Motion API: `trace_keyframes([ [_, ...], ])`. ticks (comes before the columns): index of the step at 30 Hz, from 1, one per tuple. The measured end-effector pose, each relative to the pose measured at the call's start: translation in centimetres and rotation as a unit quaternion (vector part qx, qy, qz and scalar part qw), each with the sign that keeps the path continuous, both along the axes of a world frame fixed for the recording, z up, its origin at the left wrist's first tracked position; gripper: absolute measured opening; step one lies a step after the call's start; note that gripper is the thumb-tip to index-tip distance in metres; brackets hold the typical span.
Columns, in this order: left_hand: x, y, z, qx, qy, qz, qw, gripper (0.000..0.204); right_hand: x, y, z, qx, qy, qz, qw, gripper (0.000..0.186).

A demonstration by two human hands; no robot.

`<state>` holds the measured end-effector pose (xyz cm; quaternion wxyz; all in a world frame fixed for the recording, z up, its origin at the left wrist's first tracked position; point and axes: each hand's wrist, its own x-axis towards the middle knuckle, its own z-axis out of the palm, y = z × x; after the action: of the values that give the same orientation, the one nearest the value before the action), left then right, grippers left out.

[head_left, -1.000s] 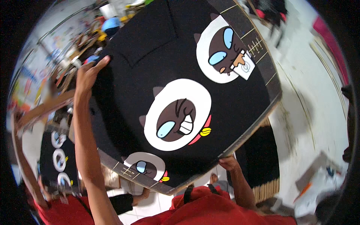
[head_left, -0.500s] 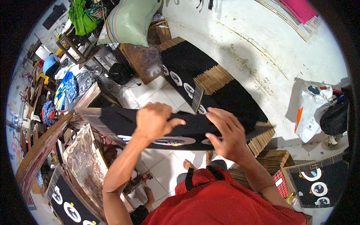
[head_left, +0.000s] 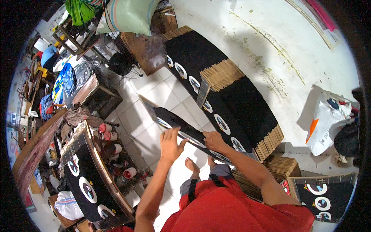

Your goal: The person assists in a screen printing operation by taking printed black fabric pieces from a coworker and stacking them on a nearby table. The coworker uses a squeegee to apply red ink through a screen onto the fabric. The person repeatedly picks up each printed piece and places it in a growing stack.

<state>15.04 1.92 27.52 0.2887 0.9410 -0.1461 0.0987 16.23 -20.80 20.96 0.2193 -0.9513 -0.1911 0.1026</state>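
A long board covered with black cloth (head_left: 177, 120), printed with white ovals, hangs tilted in front of me, its far left end raised. My right hand (head_left: 214, 141) is closed on its upper edge near the middle. Against the printed face, farther left, lies my left hand (head_left: 170, 145), fingers stretched and thumb apart; whether it touches the board is hard to tell. Beyond, a long row of tightly packed boards with black cloth (head_left: 239, 104) stands along the wall, brown edges showing in places. On the left, another black printed board (head_left: 87, 185) rests on a wooden stand.
At lower right stand a stack of brown boards (head_left: 280, 166) and a printed black panel (head_left: 322, 199). A white bag (head_left: 324, 120) leans by the wall. Red-and-white containers (head_left: 110, 135) sit under the left stand. A filled sack (head_left: 131, 17) is at the back; a person in blue (head_left: 49, 56) is far left.
The held board has swung from nearly level to a slant and moved off the left stand, where a printed board now shows. My right hand has closed on its edge; my left hand has lowered.
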Motion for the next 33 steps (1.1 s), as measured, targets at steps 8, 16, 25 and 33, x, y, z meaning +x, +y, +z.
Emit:
trace_keyframes([
  [8, -24.4, 4.1, -19.8, 0.033, 0.375, 0.190, 0.907, 0.049, 3.5, -6.5, -12.0, -0.071, 0.067, -0.046, 0.994, 0.022],
  [16, -38.5, -2.3, -21.1, -0.290, 0.640, 0.515, 0.491, 0.018, 5.9, -12.7, -17.0, -0.151, 0.162, -0.126, 0.967, 0.029],
  [25, -25.7, -3.5, -21.2, -0.382, 0.520, 0.460, 0.610, 0.030, 7.6, -16.6, -20.9, -0.226, 0.147, -0.202, 0.942, 0.032],
  [33, -22.9, -1.6, -19.3, -0.373, 0.499, 0.491, 0.610, 0.030, 10.1, -18.5, -23.7, -0.235, 0.085, -0.222, 0.943, 0.023],
])
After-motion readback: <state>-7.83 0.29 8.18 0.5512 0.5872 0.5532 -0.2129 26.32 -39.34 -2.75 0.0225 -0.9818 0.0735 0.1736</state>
